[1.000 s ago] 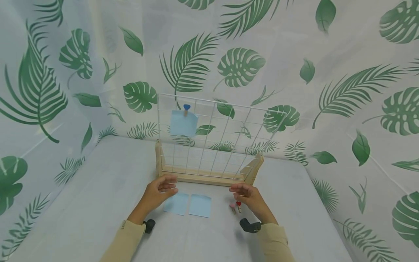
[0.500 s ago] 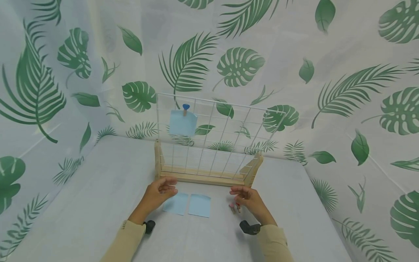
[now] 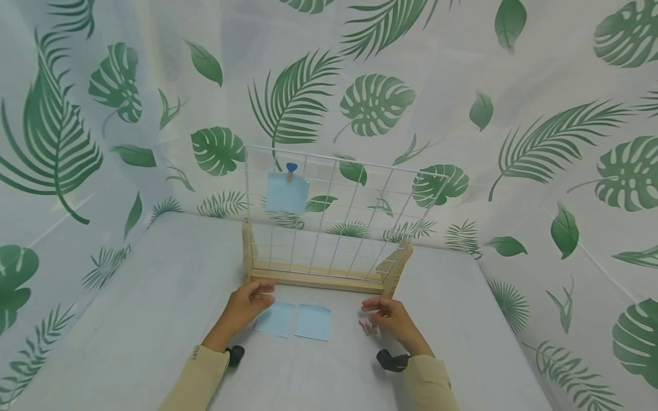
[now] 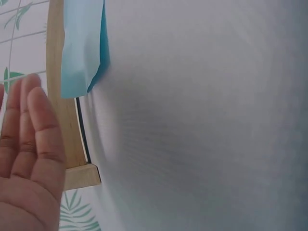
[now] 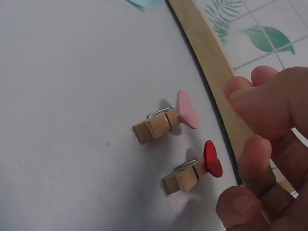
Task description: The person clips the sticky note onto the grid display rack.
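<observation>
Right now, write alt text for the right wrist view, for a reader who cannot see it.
A pink-topped wooden clothespin and a red-topped wooden clothespin lie on a white tabletop, with the right hand near them, holding neither. Past them runs a wooden bar, with a wire grid beyond; light-blue paper peeks in at the top edge.

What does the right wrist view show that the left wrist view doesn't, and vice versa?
Only the right wrist view shows the right hand, the pink-topped clothespin and the red-topped clothespin. Only the left wrist view shows the left hand. Both show blue paper, the rack's wooden base, its wire grid, leaf-printed backdrop and the white tabletop.
</observation>
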Tool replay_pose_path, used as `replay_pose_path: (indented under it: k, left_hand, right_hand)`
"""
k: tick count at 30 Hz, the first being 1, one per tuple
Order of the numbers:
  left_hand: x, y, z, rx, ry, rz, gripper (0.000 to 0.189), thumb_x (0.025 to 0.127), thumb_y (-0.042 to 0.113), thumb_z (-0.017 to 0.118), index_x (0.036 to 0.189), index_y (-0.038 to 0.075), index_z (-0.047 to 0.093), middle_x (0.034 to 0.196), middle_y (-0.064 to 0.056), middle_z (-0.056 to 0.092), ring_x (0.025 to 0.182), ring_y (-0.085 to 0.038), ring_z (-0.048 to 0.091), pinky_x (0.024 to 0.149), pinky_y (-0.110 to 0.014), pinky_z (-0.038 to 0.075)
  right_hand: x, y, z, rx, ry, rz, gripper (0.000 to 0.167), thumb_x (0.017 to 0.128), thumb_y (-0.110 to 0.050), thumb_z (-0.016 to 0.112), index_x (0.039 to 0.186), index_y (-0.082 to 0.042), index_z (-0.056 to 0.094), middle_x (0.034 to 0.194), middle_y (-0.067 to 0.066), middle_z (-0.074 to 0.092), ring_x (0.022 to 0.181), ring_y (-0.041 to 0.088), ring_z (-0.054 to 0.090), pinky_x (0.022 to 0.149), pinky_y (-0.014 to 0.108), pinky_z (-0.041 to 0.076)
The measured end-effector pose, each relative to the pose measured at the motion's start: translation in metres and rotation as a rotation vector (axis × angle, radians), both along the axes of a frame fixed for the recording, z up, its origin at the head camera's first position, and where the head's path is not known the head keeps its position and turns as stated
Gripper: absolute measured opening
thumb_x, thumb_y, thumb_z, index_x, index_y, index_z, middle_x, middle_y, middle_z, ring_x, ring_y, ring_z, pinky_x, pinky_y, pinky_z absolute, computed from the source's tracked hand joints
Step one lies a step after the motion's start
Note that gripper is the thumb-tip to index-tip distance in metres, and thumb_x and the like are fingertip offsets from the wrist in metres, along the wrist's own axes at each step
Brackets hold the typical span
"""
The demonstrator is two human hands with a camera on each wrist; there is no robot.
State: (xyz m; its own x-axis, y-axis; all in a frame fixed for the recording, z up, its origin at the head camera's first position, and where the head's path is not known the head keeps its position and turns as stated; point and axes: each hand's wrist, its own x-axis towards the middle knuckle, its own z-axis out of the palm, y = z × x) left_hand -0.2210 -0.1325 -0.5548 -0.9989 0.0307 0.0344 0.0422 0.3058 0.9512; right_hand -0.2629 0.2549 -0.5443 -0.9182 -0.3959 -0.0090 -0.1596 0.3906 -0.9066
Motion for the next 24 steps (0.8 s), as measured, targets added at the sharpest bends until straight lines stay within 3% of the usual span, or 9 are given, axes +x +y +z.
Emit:
replay_pose_path:
  k: [12,19,24]
  left_hand:
    - [-0.001,0.002,-0.002,-0.079,-0.058,0.060,0.033,0.099,0.004,0.076,0.131,0.002,0.072,0.129,-0.017,0.073,0.120,-0.040,0.070,0.097,-0.050,0.062]
    - [-0.003,0.001,-0.002,-0.120,-0.053,0.054,0.035,0.097,0.004,0.077,0.131,0.000,0.072,0.126,-0.017,0.073,0.116,-0.039,0.069,0.100,-0.054,0.059]
    - [-0.003,0.001,0.000,-0.160,-0.084,0.041,0.036,0.097,0.006,0.077,0.133,0.001,0.071,0.128,-0.017,0.072,0.115,-0.037,0.068,0.100,-0.054,0.058]
  right_hand:
    - [-0.002,-0.001,-0.007,0.077,0.035,-0.001,0.023,0.093,0.011,0.073,0.116,0.012,0.072,0.113,0.027,0.077,0.090,0.012,0.064,0.076,0.023,0.053]
    - [-0.004,0.003,-0.012,0.102,0.035,0.019,0.027,0.090,0.008,0.078,0.117,0.009,0.074,0.114,0.023,0.077,0.086,0.012,0.060,0.074,0.022,0.050]
    - [-0.003,0.006,-0.013,0.126,0.026,0.022,0.030,0.088,0.007,0.081,0.117,0.008,0.074,0.097,0.014,0.070,0.076,0.011,0.050,0.064,0.021,0.044]
